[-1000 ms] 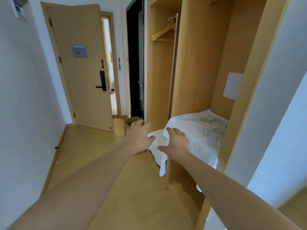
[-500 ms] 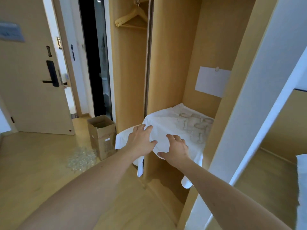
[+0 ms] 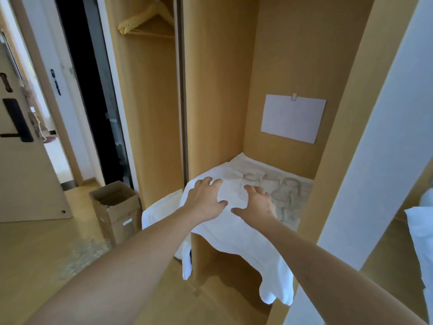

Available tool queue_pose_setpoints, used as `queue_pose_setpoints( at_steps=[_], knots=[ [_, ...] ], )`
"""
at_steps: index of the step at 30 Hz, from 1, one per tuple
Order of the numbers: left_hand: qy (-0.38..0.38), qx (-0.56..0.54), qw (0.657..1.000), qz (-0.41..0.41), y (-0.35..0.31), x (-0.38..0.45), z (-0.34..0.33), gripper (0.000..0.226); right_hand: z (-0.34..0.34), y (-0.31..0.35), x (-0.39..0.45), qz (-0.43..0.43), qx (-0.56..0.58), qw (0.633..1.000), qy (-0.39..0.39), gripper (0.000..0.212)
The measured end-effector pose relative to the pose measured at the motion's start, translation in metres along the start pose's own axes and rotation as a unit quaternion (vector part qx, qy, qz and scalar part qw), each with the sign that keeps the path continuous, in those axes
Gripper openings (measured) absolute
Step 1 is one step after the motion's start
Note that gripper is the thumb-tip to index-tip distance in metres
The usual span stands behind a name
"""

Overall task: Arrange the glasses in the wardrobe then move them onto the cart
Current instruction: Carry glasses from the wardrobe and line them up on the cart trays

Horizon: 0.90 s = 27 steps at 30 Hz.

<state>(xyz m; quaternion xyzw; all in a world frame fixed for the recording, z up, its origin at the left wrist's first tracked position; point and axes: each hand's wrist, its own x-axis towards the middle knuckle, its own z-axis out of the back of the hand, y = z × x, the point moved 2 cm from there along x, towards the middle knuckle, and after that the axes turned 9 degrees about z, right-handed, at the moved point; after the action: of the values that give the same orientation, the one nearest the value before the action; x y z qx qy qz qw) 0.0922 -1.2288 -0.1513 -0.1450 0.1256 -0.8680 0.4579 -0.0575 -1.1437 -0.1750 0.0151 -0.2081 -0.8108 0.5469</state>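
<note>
Here both arms reach into the wardrobe point(image 3: 290, 55), over a shelf covered by a white cloth point(image 3: 236, 228) whose front edge droops past the shelf lip. The left hand point(image 3: 206, 198) is spread wide, fingers splayed, empty, over the left part of the cloth; whether the palm presses the fabric or hangs just above it, I cannot tell. The right hand point(image 3: 256, 204) is likewise open and empty, its fingertips just beside the nearest of the glasses point(image 3: 287, 192), which stand clustered on the cloth toward the right rear of the shelf, close together, clear and hard to count against the white. No cart is in view, so the moving step looks well off; arranging seems barely begun. The chief hazard, as I judge it, is the cloth: it lies loose and hangs over the edge, so a hand dragging or bunching it could shift the whole cluster, knocking glasses into each other or tipping one. The glasses sit so near one another that spread fingers going for one may nudge its neighbour. Being transparent on white, rims are easy to misjudge, and a reach from above could clip one. The right wall of the wardrobe stands close beside the cluster, leaving the right hand little room to come around from that side. A cardboard box point(image 3: 116, 207) and clear wrapping point(image 3: 82, 256) lie on the floor to the left, something to trip on when carrying glasses out.
</note>
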Motion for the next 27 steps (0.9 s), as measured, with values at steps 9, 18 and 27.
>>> queue_pose_setpoints(
  at_steps=[9,18,27],
  knots=[
    [0.051,-0.003,0.997,-0.056,-0.021,0.103,-0.039,0.075,-0.001,-0.052,0.071,-0.074,-0.011,0.997,0.004,0.083],
    [0.107,-0.010,0.986,-0.128,-0.050,0.205,-0.082,0.077,-0.007,-0.102,0.139,-0.149,-0.020,0.988,-0.017,0.093],
    [0.243,0.065,0.948,-0.193,-0.069,0.289,-0.111,0.107,-0.018,-0.138,0.195,-0.214,-0.016,0.974,0.068,0.098]
  ],
)
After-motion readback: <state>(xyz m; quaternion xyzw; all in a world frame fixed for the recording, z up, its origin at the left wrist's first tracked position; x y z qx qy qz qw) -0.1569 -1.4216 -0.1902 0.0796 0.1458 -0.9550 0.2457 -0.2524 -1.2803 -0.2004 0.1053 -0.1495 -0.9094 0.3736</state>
